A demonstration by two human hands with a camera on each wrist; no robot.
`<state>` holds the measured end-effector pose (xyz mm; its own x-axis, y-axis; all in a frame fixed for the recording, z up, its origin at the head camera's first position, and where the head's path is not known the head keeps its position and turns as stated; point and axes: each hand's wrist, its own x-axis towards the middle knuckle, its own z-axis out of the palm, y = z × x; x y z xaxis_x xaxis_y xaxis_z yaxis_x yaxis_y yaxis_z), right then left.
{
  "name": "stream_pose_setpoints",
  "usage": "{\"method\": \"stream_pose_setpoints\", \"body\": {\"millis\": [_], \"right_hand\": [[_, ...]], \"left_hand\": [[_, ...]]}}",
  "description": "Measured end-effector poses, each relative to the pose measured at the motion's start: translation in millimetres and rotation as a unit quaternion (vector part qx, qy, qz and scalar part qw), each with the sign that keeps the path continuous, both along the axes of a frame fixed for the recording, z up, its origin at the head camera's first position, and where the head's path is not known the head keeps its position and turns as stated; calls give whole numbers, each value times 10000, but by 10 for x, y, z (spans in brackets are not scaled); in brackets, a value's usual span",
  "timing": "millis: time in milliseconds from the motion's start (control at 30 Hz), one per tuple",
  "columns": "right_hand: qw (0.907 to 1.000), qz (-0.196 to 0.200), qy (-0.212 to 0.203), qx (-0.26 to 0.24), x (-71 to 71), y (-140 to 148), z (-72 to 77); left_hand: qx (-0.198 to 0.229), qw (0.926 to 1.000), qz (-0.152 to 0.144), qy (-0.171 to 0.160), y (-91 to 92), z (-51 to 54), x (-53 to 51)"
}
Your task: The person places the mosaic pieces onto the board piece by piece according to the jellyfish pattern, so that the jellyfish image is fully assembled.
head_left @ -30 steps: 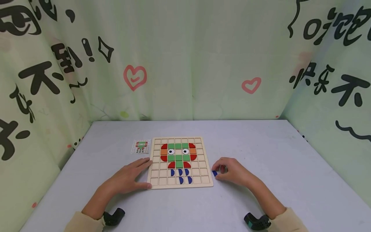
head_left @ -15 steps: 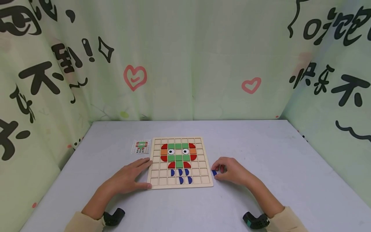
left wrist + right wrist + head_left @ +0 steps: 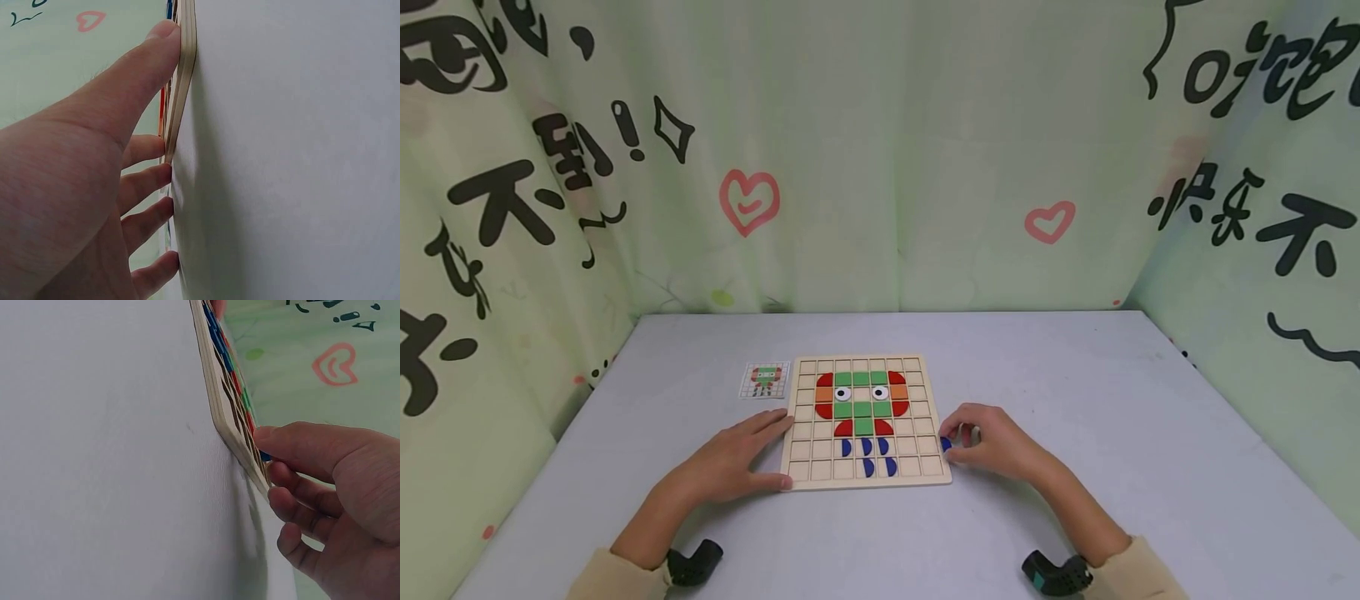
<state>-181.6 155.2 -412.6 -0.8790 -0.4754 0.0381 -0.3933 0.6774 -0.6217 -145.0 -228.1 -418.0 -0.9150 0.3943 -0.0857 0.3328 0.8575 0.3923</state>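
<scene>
A wooden grid board (image 3: 917, 425) lies on the table, bearing green, red, orange and blue pieces and two eye pieces arranged as a figure. Several blue half-round pieces (image 3: 868, 467) sit in its lower rows. My left hand (image 3: 730, 457) rests at the board's left edge, fingers spread, thumb on the near left corner; the left wrist view has the thumb (image 3: 140, 78) against the wooden side. At the right edge my right hand (image 3: 996, 442) pinches a blue half-round piece (image 3: 946, 444) between thumb and fingers. In the right wrist view that blue piece (image 3: 265, 456) is mostly hidden.
A small picture card (image 3: 765, 380) showing a similar figure lies left of the board's far corner. The white table (image 3: 1045, 358) is bordered by a pale green curtain (image 3: 895, 167) at the back and sides. Each wrist wears a black device (image 3: 695, 562).
My right hand has moved a little left with the blue half-round piece, from beside the board to its right edge. The left hand and the board have stayed put.
</scene>
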Motion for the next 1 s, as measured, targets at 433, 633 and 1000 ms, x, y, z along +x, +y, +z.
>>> {"method": "stream_pose_setpoints", "body": {"millis": [433, 633, 1000], "right_hand": [[9989, 315, -282, -212, -11, -343, 17], [9983, 466, -243, -235, 7, -497, 21], [9976, 631, -190, -200, 35, -729, 15]], "left_hand": [[10, 10000, 16, -10, 0, 8, 9], [5, 10000, 57, -34, -2, -14, 8], [25, 10000, -4, -33, -7, 7, 7]]}}
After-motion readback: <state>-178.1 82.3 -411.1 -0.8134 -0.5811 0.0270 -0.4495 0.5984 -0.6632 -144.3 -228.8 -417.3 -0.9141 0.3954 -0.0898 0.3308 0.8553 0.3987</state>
